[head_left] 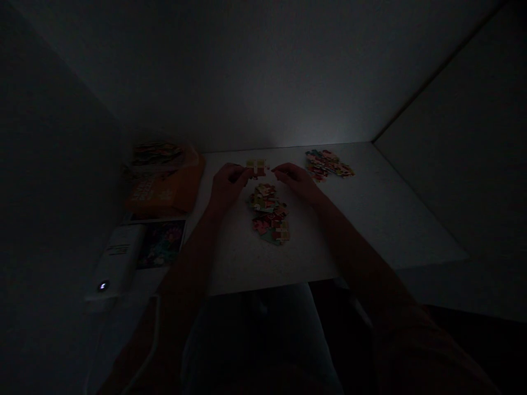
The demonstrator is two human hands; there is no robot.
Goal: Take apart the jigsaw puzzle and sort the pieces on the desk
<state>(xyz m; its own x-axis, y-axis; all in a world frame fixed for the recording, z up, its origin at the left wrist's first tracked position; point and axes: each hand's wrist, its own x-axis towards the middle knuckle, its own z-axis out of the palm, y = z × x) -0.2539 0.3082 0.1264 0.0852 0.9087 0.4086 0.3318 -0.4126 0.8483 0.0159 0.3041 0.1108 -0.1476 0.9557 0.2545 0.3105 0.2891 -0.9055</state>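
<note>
In the dim head view, a small yellow and brown section of jigsaw puzzle (258,165) is near the back of the white table. My left hand (228,185) pinches its left edge with thumb and forefinger. To the right of the section, my right hand (300,182) has its fingertips drawn together; whether a piece is between them is too dark to tell. Below and between my hands lies a heap of loose jigsaw pieces (269,214) in red, green, pink and cream. Another pile of jigsaw pieces (327,163) sits beyond my right hand.
On the left are an orange package (164,192), a clear bag (158,154) with colourful contents, and a dark printed picture (162,244). A white device (119,255) with a small light stands by the table's left edge. Walls close in the back (263,82) and right.
</note>
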